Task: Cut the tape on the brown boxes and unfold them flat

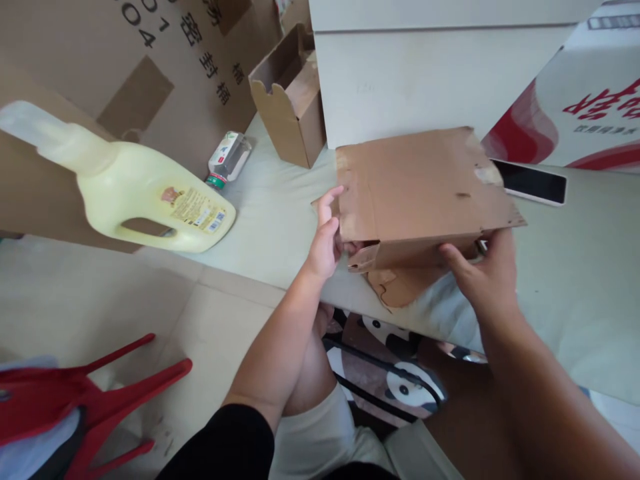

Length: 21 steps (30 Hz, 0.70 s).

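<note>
I count one pale-yellow plastic jug (145,180), one small clear bottle (231,160), one smartphone (537,183) and one open-topped box (290,127) on the cloth-covered counter (590,280), around a single cardboard carton (410,187) near the front edge. The carton is plain brown and creased, its flaps scuffed, a small dark slit on top. Two hands hold it: the left hand (327,240), partly curled, grips its left side; the right hand (489,273) clasps the near right corner, thumb in front.

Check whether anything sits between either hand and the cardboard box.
Nothing visible does. The left hand touches the cardboard box at its left end; the right hand holds its near right corner. The phone lies beyond the box's right edge, outside both gaps.
</note>
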{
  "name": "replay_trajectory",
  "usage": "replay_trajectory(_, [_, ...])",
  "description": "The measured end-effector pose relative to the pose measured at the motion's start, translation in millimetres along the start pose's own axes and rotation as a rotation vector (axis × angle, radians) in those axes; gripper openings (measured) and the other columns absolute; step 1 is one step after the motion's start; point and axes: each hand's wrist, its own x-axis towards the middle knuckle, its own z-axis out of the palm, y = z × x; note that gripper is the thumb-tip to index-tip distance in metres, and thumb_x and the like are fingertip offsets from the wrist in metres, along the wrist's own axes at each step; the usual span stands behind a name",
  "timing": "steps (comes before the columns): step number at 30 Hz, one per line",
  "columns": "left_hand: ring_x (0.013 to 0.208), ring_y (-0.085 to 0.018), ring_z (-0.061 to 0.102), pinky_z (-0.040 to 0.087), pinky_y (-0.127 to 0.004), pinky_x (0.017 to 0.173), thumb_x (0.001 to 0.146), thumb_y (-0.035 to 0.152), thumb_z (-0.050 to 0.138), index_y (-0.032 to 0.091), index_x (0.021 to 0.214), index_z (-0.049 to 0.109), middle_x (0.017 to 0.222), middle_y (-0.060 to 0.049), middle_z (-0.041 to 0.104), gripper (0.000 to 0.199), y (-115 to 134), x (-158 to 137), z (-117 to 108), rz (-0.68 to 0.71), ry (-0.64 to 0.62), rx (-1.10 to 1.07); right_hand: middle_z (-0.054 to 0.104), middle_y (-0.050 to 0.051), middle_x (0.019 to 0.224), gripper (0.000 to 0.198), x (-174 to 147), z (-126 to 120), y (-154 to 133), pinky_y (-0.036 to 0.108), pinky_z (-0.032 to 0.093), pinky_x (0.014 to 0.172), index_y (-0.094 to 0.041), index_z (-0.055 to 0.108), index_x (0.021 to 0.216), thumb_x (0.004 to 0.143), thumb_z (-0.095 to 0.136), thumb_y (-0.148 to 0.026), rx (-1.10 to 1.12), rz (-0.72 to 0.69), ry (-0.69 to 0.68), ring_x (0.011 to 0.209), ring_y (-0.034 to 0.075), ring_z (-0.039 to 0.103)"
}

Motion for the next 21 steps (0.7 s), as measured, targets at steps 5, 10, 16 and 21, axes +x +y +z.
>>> replay_trajectory(5, [0.045, -0.015, 0.060, 0.052, -0.033, 0.052, 0.084, 0.044, 0.042, 0.037, 0.159, 0.021, 0.093, -0.001, 0.072, 0.078, 10.3, -5.2, 0.6, -0.222, -0.166, 0.128, 0.063, 0.011, 0.117, 0.066, 5.0, -4.5, -10.9, 0.047, 0.048, 0.092, -0.023, 0.054, 0.126, 0.069, 0.078, -0.047, 0.215, 0.035, 0.259, 0.100, 0.028, 0.063])
replay_trajectory(10, [0.054, -0.017, 0.063, 0.057, -0.039, 0.064, 0.079, 0.039, 0.050, 0.028, 0.159, 0.025, 0.095, -0.005, 0.075, 0.085, 9.4, -4.4, 4.6, -0.235, -0.242, 0.339, 0.056, -0.001, 0.073, 0.028, 4.2, -9.1, -17.7, 0.034, 0.040, 0.075, -0.020, 0.059, 0.076, 0.085, 0.054, -0.046, 0.313, 0.165, 0.253, 0.072, 0.017, 0.051])
replay_trajectory(16, [0.138, -0.032, 0.054, 0.045, -0.050, 0.116, 0.083, 0.046, 0.058, 0.025, 0.134, 0.051, 0.149, -0.008, 0.057, 0.055, -2.5, 3.7, 5.6, 0.027, -0.173, 0.444, 0.040, -0.004, 0.061, 0.028, 4.7, -22.0, -17.1, 0.031, 0.029, 0.063, -0.022, 0.047, 0.063, 0.083, 0.050, -0.042, 0.223, 0.280, 0.357, 0.062, 0.014, 0.038])
replay_trajectory(21, [0.145, -0.032, 0.048, 0.038, -0.049, 0.122, 0.089, 0.060, 0.057, 0.025, 0.132, 0.054, 0.145, -0.009, 0.059, 0.055, -12.2, 4.9, 10.5, 0.144, -0.195, 0.550, 0.037, -0.005, 0.064, 0.027, 4.4, -25.6, -13.2, 0.030, 0.027, 0.063, -0.021, 0.050, 0.067, 0.080, 0.055, -0.044, 0.354, 0.334, 0.277, 0.063, 0.012, 0.036])
